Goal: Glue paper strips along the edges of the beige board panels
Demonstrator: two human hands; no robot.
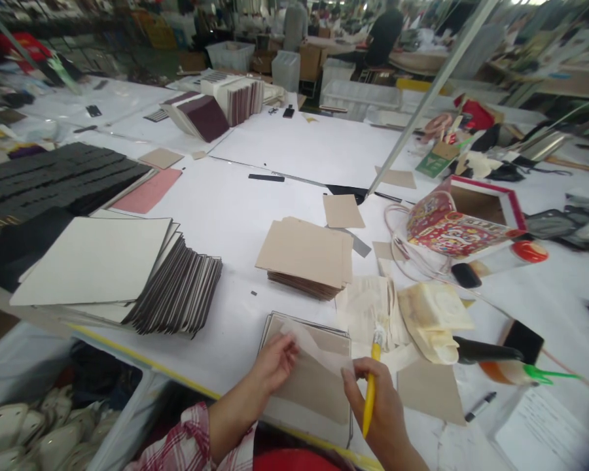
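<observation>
My left hand pinches the upper left corner of a thin translucent sheet, which is partly lifted and folded over. Beneath it lies a tan panel on light boards with dark edges, near the table's front edge. In my right hand is a paintbrush with a yellow handle, its pale bristles pointing away from me. The right fingertips are also at the sheet's right edge; whether they grip it I cannot tell. Just beyond stands a stack of tan cards.
A tall stack of pale boards stands at the left, with dark pieces behind it. On the right are a glue-stained container, a red patterned box, a marker and a bottle. A slanted pole rises from the table.
</observation>
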